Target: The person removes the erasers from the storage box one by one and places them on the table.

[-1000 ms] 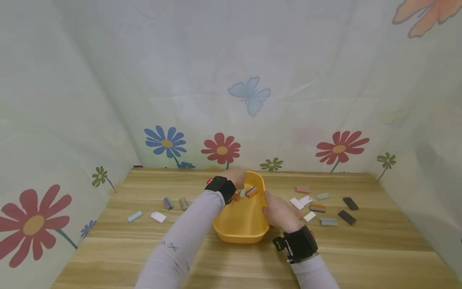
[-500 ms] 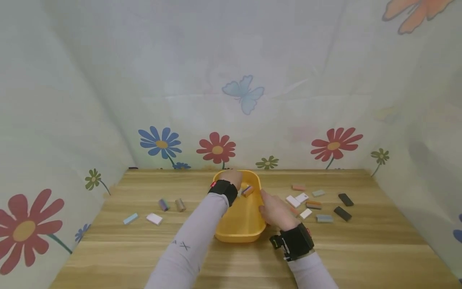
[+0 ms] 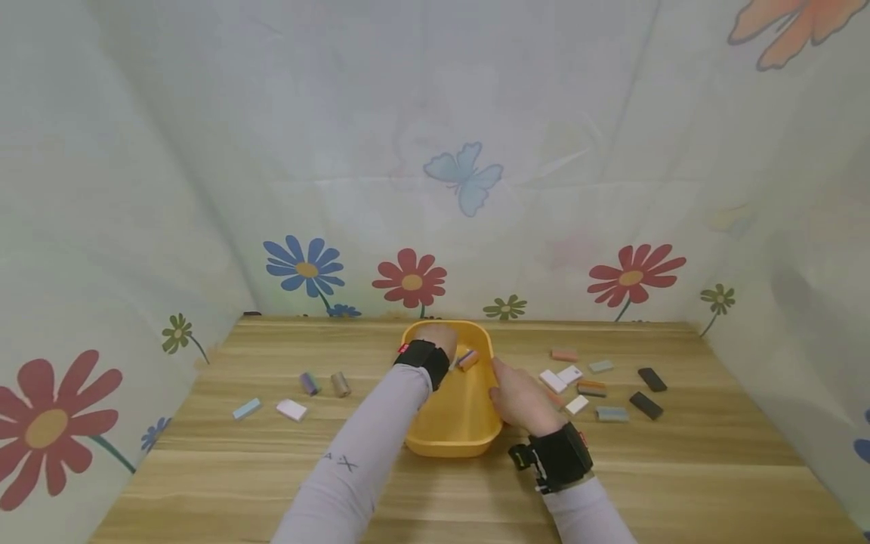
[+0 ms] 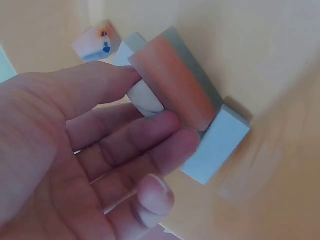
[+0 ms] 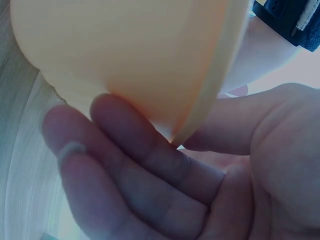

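A yellow plastic tray (image 3: 455,446) stands on the wooden table. My left hand (image 3: 438,336) reaches into its far end. In the left wrist view, thumb and curled fingers meet at the edge of an orange-and-grey eraser (image 4: 172,82) and hold it; the index finger is mostly hidden. A pale blue eraser (image 4: 217,145) and a white one (image 4: 145,97) lie right beside it, with a small printed piece (image 4: 98,42) behind. At the tray's right side, my right hand (image 3: 523,397) grips the rim, thumb inside and fingers curled under the outer wall.
Right of the tray lie several erasers, among them two black ones (image 3: 646,406), white ones (image 3: 552,381) and a grey one (image 3: 612,413). On the left are a light blue eraser (image 3: 247,409), a white one (image 3: 291,409) and two striped ones (image 3: 309,384). A flowered cloth (image 3: 340,136) encloses the table.
My left hand has shifted slightly toward the tray's far end and now hides pieces that showed beside it. The right hand stays at the rim; the head view has shifted a little.
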The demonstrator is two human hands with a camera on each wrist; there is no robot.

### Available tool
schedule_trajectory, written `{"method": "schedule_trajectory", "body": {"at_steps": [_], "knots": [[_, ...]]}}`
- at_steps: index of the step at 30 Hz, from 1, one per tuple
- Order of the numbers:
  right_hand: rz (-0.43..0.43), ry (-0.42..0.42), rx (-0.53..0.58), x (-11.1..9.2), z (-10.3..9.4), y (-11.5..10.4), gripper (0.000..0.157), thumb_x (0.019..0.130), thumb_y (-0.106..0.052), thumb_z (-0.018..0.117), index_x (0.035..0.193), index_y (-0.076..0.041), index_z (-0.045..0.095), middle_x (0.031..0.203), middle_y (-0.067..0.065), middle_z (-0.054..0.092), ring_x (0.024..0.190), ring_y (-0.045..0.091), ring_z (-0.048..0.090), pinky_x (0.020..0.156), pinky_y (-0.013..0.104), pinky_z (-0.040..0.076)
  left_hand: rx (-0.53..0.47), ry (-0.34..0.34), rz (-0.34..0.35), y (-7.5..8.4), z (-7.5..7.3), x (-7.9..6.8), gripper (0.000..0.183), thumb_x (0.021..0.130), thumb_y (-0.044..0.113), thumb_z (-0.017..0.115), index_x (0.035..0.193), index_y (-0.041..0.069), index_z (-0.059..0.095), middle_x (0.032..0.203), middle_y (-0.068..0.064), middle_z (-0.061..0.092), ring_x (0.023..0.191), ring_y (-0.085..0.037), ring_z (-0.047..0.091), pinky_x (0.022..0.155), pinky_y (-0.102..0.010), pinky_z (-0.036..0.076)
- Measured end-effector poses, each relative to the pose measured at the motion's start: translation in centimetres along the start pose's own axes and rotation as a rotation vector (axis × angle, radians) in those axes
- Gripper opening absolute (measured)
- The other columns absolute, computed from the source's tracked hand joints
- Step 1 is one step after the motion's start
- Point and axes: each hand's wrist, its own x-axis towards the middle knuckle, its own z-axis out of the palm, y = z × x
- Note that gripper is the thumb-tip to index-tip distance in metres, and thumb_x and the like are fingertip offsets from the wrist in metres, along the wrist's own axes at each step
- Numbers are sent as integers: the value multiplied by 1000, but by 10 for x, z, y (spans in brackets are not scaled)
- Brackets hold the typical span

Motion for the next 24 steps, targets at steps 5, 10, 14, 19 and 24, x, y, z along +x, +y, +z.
{"method": "schedule_trajectory", "body": {"at_steps": [5,10,14,19,24], "knots": [[12,-3,3,-1,0,-1,49,95,-6,55,141,3,43,116,22,63,86,26,60,77,43,49,22,-16,-20,4,-2,-4,8,83,17,77,87,11,74,83,-2,68,76,-19,64,66,-36,54],[2,12,-3,0,1,-1,46,95,-6,56,139,3,45,112,21,64,84,26,60,75,43,50,56,0,-10,4,-1,-5,17,78,22,82,89,12,73,83,-1,68,76,-18,64,67,-35,54],[-11,27,8,0,3,-2,45,94,-5,56,137,4,46,107,20,65,80,25,60,71,40,50,68,47,-4,2,3,-5,11,84,24,75,87,13,73,81,0,68,75,-17,64,63,-35,53],[-3,8,22,0,4,-2,49,94,-6,55,140,6,43,110,21,64,80,25,60,71,39,50,58,31,4,0,8,-4,13,86,25,74,90,13,74,83,-1,68,76,-18,64,64,-35,53],[-2,16,5,0,4,-1,49,94,-6,55,139,6,43,106,21,64,79,26,59,69,39,50,-4,27,41,-6,4,-2,9,88,21,69,84,14,73,82,0,67,74,-17,62,66,-34,52]]}}
